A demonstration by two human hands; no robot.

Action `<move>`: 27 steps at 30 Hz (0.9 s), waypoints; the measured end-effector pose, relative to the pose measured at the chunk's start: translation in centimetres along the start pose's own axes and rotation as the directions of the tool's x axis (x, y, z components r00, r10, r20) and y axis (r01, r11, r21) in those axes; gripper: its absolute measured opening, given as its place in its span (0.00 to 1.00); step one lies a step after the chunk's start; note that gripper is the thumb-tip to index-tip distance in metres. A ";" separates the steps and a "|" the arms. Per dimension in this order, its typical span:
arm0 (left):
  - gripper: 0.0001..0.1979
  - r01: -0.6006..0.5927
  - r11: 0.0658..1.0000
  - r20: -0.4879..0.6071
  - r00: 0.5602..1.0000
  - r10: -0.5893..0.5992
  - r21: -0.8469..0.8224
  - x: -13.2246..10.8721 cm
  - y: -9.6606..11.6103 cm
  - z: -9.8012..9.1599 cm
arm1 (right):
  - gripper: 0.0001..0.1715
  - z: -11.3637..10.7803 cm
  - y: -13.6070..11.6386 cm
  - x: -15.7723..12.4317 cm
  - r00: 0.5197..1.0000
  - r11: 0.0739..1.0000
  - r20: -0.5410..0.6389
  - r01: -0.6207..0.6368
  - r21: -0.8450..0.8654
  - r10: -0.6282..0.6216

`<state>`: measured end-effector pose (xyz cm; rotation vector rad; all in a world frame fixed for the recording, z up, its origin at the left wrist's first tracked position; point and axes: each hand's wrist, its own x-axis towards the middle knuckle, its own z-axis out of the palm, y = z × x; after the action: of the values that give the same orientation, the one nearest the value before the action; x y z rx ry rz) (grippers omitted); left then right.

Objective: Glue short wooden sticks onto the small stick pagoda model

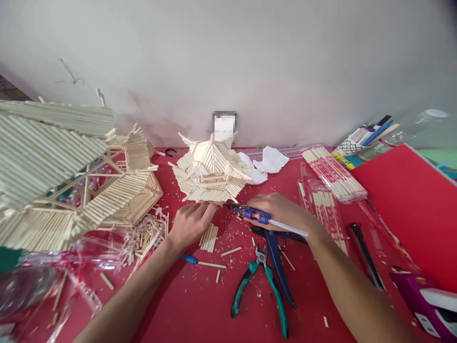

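A small pagoda-like model [210, 166] made of wooden chopsticks stands on the red tabletop by the wall. My left hand [193, 221] is closed at its front lower edge; the fingertips are partly hidden against the model. Gripped in my right hand [278, 209] is a blue hot glue gun [259, 215], its nozzle pointing left at that same edge, close to my left thumb. A clear glue stick [289, 227] sticks out of its back. Several short cut sticks [209, 237] lie side by side below my left hand.
A larger chopstick building [53, 157] fills the left side. Green-handled cutting pliers [262, 257] and a dark blue tool [276, 262] lie in front. To the right are packaged chopsticks [333, 174], a black cutter [366, 255], a red board [410, 209] and a pen holder [352, 145].
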<state>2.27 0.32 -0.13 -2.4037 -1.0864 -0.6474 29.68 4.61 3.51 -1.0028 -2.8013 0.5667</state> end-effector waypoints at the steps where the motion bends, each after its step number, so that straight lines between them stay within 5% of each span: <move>1: 0.09 -0.001 1.000 -0.001 1.000 0.001 -0.003 0.0 0.0 0.0 | 0.06 0.2 -0.1 0.1 1.000 1.000 0.007 0.008 0.009 -0.008; 27: 0.20 -0.039 0.982 -0.020 0.999 0.036 -0.184 -2.1 -0.3 0.6 | 0.13 0.2 -0.2 0.3 0.995 0.988 -0.048 0.089 0.126 -0.084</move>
<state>1.00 -0.37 -1.74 -2.5633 -1.0112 -0.7855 29.30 4.56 3.35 -0.8538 -2.7159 0.6959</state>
